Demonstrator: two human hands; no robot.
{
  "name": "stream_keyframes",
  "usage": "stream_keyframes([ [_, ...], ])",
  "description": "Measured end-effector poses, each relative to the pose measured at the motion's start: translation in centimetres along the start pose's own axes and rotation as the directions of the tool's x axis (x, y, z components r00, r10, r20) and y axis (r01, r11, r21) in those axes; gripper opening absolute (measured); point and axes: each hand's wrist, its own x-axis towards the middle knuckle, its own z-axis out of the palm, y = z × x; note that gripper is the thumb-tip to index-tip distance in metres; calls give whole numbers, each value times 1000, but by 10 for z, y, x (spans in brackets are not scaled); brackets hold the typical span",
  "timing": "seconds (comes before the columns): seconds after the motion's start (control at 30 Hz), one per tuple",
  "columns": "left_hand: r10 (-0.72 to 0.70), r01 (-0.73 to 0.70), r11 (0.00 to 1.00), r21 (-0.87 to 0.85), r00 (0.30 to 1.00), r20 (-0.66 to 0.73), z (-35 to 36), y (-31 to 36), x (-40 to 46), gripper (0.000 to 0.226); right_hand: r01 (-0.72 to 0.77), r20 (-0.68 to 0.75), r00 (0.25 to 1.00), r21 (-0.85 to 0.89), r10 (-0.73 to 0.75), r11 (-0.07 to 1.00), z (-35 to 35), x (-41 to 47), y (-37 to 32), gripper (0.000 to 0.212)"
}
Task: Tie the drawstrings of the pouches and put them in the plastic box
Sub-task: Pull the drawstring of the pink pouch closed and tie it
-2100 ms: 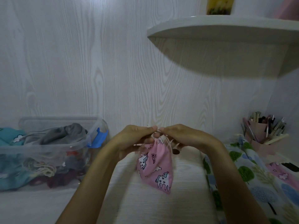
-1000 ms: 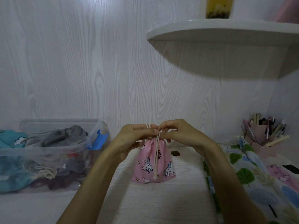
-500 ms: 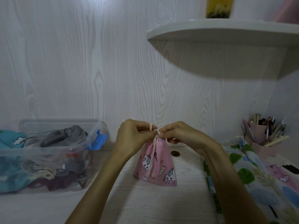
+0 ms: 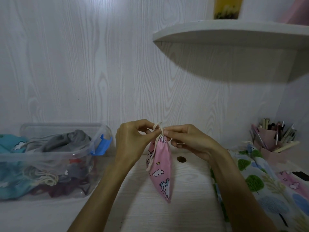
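Head view: both hands (image 4: 133,141) (image 4: 192,141) pinch the drawstring (image 4: 158,129); pink pouch (image 4: 161,168) now hangs edge-on, lifted.

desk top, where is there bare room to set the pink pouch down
Bare white wood-grain desk lies under the hanging pink unicorn pouch, between the clear plastic box and the tree-print fabric; a round hole sits behind. The box is crowded with pouches, and fabric covers the right side.
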Motion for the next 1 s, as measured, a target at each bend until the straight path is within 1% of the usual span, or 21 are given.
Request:
stream_keyframes([
  [0.07, 10, -9, 1000, -16, 999, 43, -3, -2, 2, 7, 21, -50, 998, -32, -22, 999, 0, -1, -2, 19],
  [0.13, -8, 14, 999, -47, 992, 124, -5, -3, 3, 11, 43, -95, 994, -80, -51, 996, 1, -1, -3, 15],
  [0.23, -63, 123, 972, -199, 957, 284, -8, -1, 4, 16, 88, -65, 993, -109, -95, 990, 2, -4, -6, 9],
  [0.3, -72, 167, 957, -237, 929, 363, -10, 0, 4, 16, 106, -43, 993, -128, -112, 986, 0, -7, -10, 9],
  [0.33, -73, 176, 956, -236, 919, 389, -11, 0, 4, 16, 124, -60, 989, -184, -137, 975, -1, -8, -11, 9],
  [0.37, -73, 179, 956, -234, 913, 402, -11, 1, 4, 16, 153, -101, 976, -302, -192, 941, -1, -8, -12, 8],
  [0.4, -72, 178, 956, -232, 913, 401, -11, 1, 5, 17, 182, -152, 948, -460, -279, 869, 1, -7, -11, 5],
  [0.47, -72, 169, 958, -233, 925, 374, -10, 1, 6, 16, 170, -255, 840, -713, -478, 680, 11, -5, -9, 4],
  [0.5, -74, 166, 957, -236, 932, 354, -10, 1, 7, 15, 148, -303, 778, -764, -551, 628, 15, -3, -8, 5],
  [0.53, -79, 167, 956, -240, 939, 336, -11, 0, 7, 13, 136, -345, 728, -774, -592, 618, 18, 0, -5, 5],
  [0.57, -86, 170, 955, -242, 942, 324, -12, 0, 8, 12, 128, -387, 714, -747, -584, 652, 18, 3, -1, 5],
  [0.6, -93, 175, 955, -239, 943, 319, -14, -2, 8, 10, 137, -422, 739, -669, -525, 731, 17, 6, 4, 4],
  [0.63, -98, 181, 955, -237, 941, 323, -16, -3, 8, 10, 151, -432, 799, -530, -418, 835, 13, 8, 8, 4],
  [0.67, -103, 188, 954, -234, 937, 334, -17, -4, 8, 10, 141, -385, 880, -346, -278, 928, 8, 8, 9, 6],
  [0.7, -107, 197, 952, -234, 931, 348, -18, -4, 8, 12, 91, -278, 951, -165, -135, 982, 4, 6, 8, 9],
  [0.73, -113, 207, 949, -236, 926, 360, -18, -5, 7, 14, 22, -142, 990, -27, -25, 999, 0, 4, 7, 11],
  [0.77, -121, 218, 946, -239, 923, 365, -17, -5, 7, 15, -30, -17, 999, 93, 32, 995, -3, 2, 6, 13],
  [0.8, -129, 229, 942, -245, 922, 366, -17, -5, 7, 15, -56, 71, 997, 217, 42, 975, -5, 1, 7, 14],
  [0.9, -147, 255, 929, -267, 919, 365, -17, -7, 8, 14, -102, 179, 984, 541, 4, 835, -5, 0, 7, 21],
  [0.97, -152, 261, 928, -265, 917, 369, -17, -7, 7, 13, -125, 191, 982, 594, 12, 795, -2, 2, 7, 22],
  [1.0, -153, 262, 928, -264, 916, 371, -17, -8, 6, 12, -90, 133, 991, 522, 23, 848, -1, 4, 8, 21],
])
